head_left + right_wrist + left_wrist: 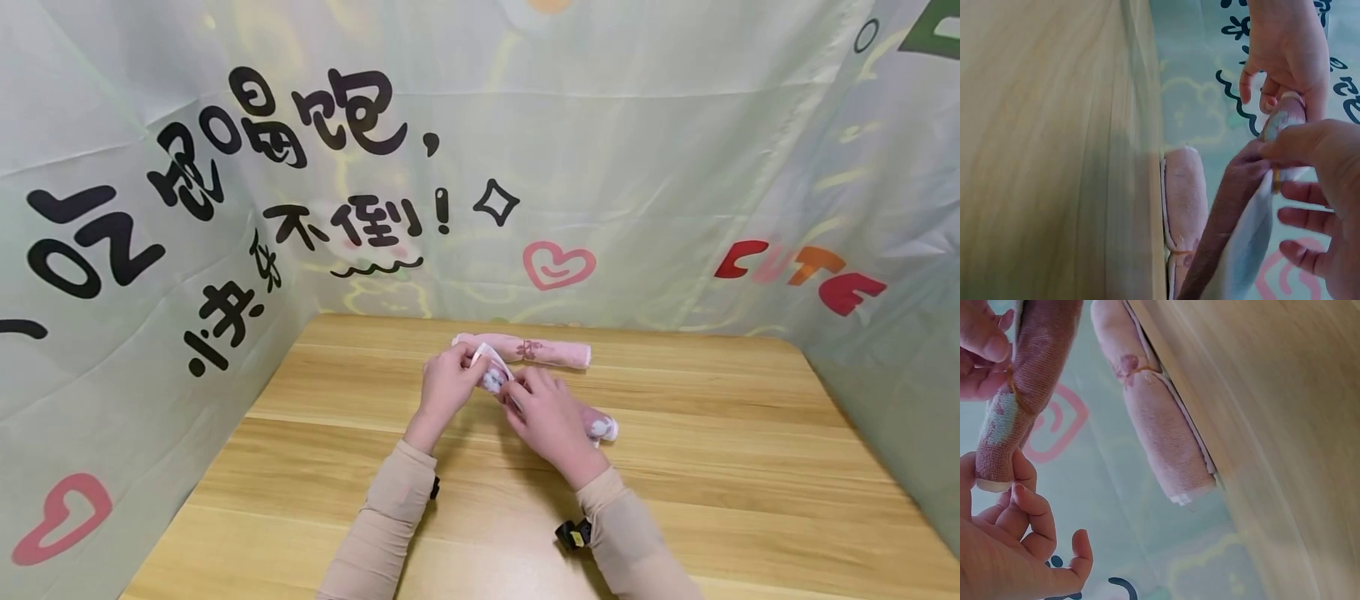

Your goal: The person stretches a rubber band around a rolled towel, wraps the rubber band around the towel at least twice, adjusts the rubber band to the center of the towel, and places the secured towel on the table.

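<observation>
A dark pink rolled towel (pixel 1044 369) with a pale patterned patch is raised above the table, tilted in the head view. My left hand (pixel 447 379) pinches its white-edged end between thumb and fingers. Around the roll, near that end, runs a thin orange rubber band (pixel 1016 390). My right hand (pixel 546 414) pinches this band at the towel's side, its other fingers spread apart in the right wrist view. A loose whitish flap (pixel 1247 240) hangs along the roll. Behind the hands lies a lighter pink rolled towel (pixel 562 353), bound at its middle with a similar band.
The wooden table (pixel 712 467) stretches out around both hands. Printed fabric curtains (pixel 637 167) close off its back and sides. Small black devices, one of them this wrist camera (pixel 573 535), sit at the sleeves.
</observation>
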A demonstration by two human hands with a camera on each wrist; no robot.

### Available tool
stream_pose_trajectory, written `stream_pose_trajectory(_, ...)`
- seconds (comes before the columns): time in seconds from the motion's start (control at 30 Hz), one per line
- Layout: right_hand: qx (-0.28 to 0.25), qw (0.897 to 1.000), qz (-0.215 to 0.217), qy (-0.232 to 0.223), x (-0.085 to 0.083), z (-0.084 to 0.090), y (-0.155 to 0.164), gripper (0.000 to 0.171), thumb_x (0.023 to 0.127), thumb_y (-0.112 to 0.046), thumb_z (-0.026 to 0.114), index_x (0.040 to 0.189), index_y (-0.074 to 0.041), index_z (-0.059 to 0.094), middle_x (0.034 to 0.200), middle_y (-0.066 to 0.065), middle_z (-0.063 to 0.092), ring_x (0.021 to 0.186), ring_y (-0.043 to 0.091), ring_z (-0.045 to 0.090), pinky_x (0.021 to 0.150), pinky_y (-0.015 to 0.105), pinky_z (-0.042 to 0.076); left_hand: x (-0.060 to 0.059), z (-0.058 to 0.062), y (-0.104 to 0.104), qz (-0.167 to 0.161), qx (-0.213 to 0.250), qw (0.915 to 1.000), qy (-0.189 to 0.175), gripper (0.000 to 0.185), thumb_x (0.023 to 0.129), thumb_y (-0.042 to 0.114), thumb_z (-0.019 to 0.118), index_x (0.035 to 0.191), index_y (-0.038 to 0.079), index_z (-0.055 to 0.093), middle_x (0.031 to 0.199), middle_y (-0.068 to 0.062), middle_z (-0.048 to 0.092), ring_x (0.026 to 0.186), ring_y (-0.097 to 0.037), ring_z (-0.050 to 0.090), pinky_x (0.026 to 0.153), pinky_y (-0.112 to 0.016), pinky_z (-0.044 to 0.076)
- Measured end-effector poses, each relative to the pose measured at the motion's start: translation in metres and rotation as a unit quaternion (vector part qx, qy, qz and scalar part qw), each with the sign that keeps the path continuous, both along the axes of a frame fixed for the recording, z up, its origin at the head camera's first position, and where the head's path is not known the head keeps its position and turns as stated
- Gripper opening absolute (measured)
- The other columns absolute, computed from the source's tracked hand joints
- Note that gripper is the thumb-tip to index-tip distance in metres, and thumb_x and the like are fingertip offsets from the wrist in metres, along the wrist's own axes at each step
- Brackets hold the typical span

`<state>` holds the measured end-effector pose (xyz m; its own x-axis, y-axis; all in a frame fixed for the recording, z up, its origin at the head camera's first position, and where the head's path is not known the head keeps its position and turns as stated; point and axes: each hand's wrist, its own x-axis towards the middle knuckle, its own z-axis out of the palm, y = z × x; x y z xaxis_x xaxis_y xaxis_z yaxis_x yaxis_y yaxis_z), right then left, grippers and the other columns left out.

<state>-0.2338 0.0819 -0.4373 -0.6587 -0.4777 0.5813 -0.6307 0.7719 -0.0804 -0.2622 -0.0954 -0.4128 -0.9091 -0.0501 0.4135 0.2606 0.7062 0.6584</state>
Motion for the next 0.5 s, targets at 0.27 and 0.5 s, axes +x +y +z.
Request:
stream_pose_trajectory(0.27,0.05,0.997,-0.045,-0.033,0.0073,-0.0014,-0.0051,0.021,0.08,-0.025,0.075,0.098,-0.021,0.065,0.111,0.006,0.06,0.097,0.024,0.053,0.072,0.043,0.047,0.0018,0.0008,0.0029,-0.009,-0.016,0.9998,0.004,0.021,0.089,0.032,0.067,0.081,0.012,0.068,0.066,0.001,0.066,0.055,-0.009,0.05,0.079,-0.04,0.042)
stream_pose_trajectory(0.5,0.051,0.996,-0.035,-0.067,0.0036,-0.0001,-0.001,0.019,0.08,-0.027,0.078,0.091,-0.022,0.063,0.107,0.006,0.058,0.096,0.024,0.052,0.074,0.044,0.046,0.003,-0.0012,0.0006,0.01,-0.071,0.9968,0.037,0.024,0.09,0.034,0.065,0.076,0.015,0.064,0.064,0.002,0.06,0.067,-0.017,0.053,0.082,-0.047,0.04)
